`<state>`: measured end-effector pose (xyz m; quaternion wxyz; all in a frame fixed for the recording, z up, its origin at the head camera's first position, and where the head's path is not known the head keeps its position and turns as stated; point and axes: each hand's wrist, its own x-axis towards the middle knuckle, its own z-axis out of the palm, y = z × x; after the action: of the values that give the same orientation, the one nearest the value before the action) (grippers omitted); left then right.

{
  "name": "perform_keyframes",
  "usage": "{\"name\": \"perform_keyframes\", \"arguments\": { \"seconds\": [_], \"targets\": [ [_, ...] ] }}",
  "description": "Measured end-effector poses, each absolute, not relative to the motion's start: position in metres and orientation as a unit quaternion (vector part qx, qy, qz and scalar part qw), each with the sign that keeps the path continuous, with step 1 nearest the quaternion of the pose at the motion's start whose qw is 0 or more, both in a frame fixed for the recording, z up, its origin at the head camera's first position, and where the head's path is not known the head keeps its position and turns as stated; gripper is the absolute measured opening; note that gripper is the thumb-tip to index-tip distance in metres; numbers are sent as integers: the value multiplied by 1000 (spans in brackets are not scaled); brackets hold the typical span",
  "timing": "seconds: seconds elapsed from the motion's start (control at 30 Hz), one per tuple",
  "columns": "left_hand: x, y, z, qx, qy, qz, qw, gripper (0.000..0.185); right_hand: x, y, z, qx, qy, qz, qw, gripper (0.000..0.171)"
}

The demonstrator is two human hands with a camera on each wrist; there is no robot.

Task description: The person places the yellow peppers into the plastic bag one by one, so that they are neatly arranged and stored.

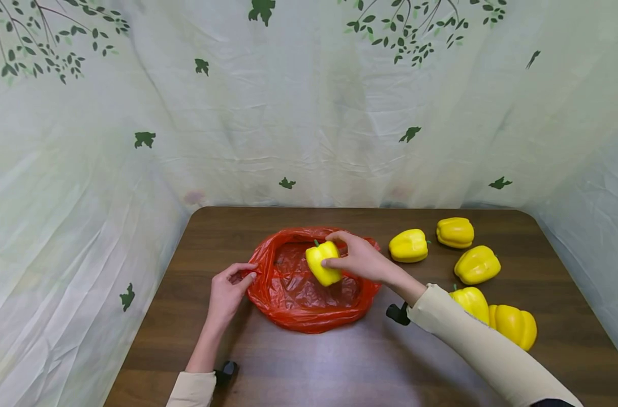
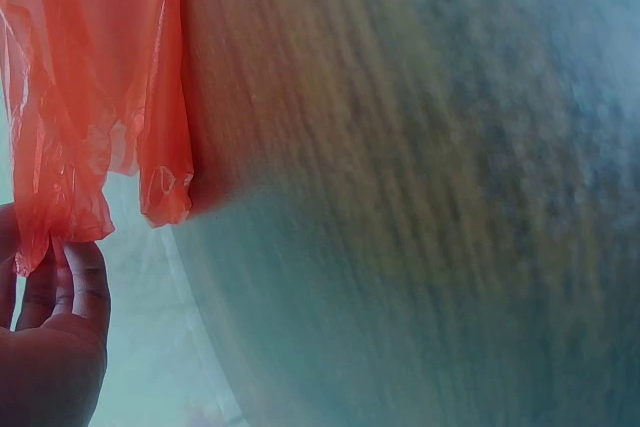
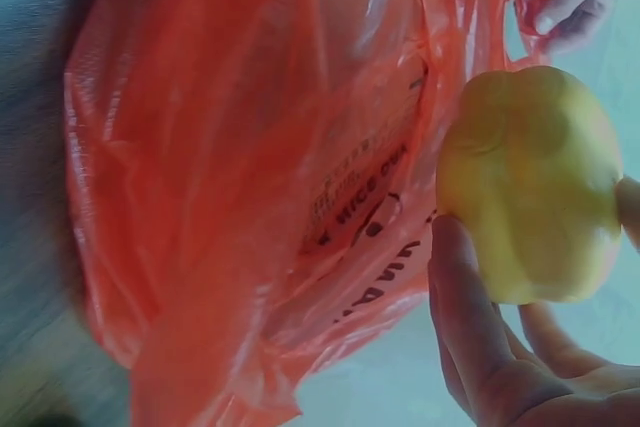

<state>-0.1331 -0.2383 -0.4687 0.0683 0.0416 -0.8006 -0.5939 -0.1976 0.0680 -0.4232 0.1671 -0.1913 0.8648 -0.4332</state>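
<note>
A red plastic bag lies with its mouth spread wide on the wooden table. My left hand pinches the bag's left rim between thumb and fingers; in the left wrist view the fingers meet the thin red plastic. Above the bag's opening, my right hand grips a yellow bell pepper with a green stem. The right wrist view shows the pepper between thumb and fingers, beside the bag with dark print on it. The bag's visible inside shows only red plastic.
Several yellow bell peppers lie on the right of the table, such as one pepper near the bag and another pepper farther back. Two peppers are partly hidden by the right sleeve. A pale leaf-patterned cloth hangs behind.
</note>
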Motion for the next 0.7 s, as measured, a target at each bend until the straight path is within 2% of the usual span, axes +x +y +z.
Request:
{"name": "perform_keyframes", "arguments": {
  "seconds": [0.3, 0.53, 0.7],
  "targets": [
    [-132, -236, -466, 44, -805, -588, 69, 15, -211, 52, -423, -194, 863, -430, 181, 60],
    [-141, -244, -492, 29, -811, -579, 80, 15, -221, 38, -424, -199, 862, -421, 200, 60],
    [-134, -234, -469, 37, -809, -583, 65, 15, -228, 31, -425, -198, 856, -425, 220, 61]
  ]
}}
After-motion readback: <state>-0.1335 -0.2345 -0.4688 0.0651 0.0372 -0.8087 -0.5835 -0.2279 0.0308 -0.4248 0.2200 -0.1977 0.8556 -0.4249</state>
